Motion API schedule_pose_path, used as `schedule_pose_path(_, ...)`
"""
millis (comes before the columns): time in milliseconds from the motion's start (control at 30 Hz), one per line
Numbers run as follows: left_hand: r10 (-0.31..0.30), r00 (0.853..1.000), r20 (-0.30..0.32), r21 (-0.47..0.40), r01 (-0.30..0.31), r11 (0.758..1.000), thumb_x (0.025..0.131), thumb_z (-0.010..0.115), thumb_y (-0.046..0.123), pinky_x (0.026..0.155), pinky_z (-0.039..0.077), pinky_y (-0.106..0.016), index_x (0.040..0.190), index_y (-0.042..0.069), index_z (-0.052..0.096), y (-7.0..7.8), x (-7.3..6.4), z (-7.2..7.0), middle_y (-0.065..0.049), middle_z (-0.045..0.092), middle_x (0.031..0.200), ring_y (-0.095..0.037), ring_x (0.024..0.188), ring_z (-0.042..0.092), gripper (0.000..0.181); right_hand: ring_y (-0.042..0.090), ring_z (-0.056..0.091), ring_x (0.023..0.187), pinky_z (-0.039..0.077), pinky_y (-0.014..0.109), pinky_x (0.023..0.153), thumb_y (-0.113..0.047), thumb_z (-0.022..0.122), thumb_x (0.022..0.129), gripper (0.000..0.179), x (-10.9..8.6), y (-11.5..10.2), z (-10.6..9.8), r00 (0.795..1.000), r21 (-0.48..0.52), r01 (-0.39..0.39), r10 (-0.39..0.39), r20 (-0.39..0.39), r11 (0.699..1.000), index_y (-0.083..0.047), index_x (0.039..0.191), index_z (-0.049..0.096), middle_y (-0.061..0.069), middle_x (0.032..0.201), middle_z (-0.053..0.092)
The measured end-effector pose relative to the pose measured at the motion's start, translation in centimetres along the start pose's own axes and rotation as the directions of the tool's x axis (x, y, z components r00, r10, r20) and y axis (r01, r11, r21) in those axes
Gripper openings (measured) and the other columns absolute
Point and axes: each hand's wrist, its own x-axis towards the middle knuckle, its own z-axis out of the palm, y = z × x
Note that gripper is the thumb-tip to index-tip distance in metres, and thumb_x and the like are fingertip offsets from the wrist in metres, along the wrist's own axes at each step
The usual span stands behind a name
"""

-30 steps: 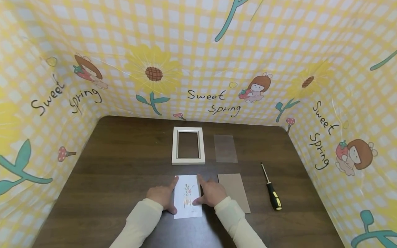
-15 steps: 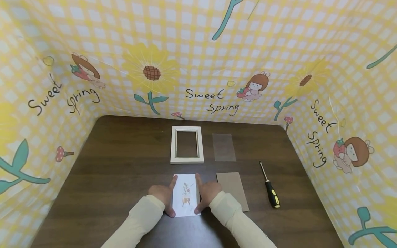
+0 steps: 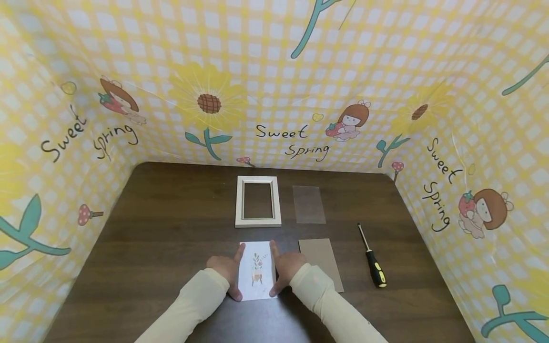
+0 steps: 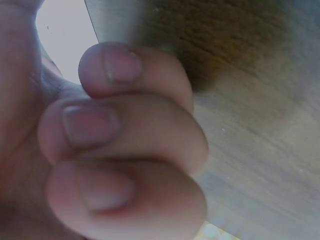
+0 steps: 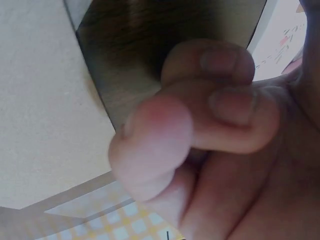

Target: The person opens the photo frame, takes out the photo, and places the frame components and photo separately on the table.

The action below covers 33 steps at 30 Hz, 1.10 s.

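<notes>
A white picture card (image 3: 256, 267), printed with a small plant and what looks like a little animal, lies at the front middle of the table in the head view. My left hand (image 3: 223, 271) holds its left edge, index finger near the top corner and thumb near the bottom one. On the opposite edge my right hand (image 3: 288, 269) grips in the same way. Both wrist views show the other fingers (image 4: 145, 130) curled in, with part of the card behind them. Beside the right hand lies a brown backing board (image 5: 45, 120).
Behind the card sits a white picture frame (image 3: 257, 222) with an open middle. A clear plastic sheet (image 3: 309, 205) lies to its right. Farther right is a black and yellow screwdriver (image 3: 375, 269). Yellow checked cloth (image 3: 274, 85) walls the dark wooden table (image 3: 163, 205) on three sides.
The right thumb has slid off the card's printed face to its lower right edge. The left hand keeps its place at the left edge. The view has shifted slightly.
</notes>
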Motion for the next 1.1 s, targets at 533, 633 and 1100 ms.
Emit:
schedule_pose_path(533, 0.053, 0.996, -0.071, -0.102, -0.060, 0.993, 0.046, 0.102, 0.040, 0.074, 0.051, -0.053, 0.154, 0.003, 0.033, -1.4, 1.3, 2.2, -0.015, 0.072, 0.093, -0.033, 0.077, 0.066, 0.134, 0.014, 0.057, 0.064, 0.053, 0.033, 0.066, -0.059, 0.096, 0.045, 0.148, 1.1, 0.2, 1.7, 1.000, 0.081, 0.010, -0.010, -0.006, 0.997, -0.009, 0.161, 0.021, 0.006, 0.094, 0.073)
schedule_pose_path(633, 0.057, 0.994, -0.094, -0.115, -0.068, 0.991, 0.046, 0.102, 0.041, 0.072, 0.051, -0.053, 0.154, 0.004, 0.033, -1.6, 1.5, 2.3, -0.015, 0.072, 0.094, -0.033, 0.078, 0.066, 0.133, 0.014, 0.060, 0.067, 0.053, 0.032, 0.068, -0.060, 0.096, 0.045, 0.147, 1.3, 0.4, 1.8, 1.000, 0.085, 0.017, -0.016, -0.015, 0.996, -0.009, 0.161, 0.022, 0.006, 0.098, 0.074)
schedule_pose_path(1100, 0.104, 0.967, -0.231, -0.156, -0.143, 0.977, 0.069, 0.089, 0.051, 0.068, 0.054, -0.050, 0.152, 0.002, 0.037, -2.9, 2.2, 2.3, -0.018, 0.070, 0.085, -0.034, 0.080, 0.069, 0.110, 0.014, 0.058, 0.060, 0.051, 0.031, 0.060, -0.069, 0.087, 0.055, 0.138, 1.5, 1.0, 1.9, 0.989, 0.133, 0.087, -0.069, -0.135, 0.987, -0.006, 0.160, 0.024, 0.001, 0.067, 0.061)
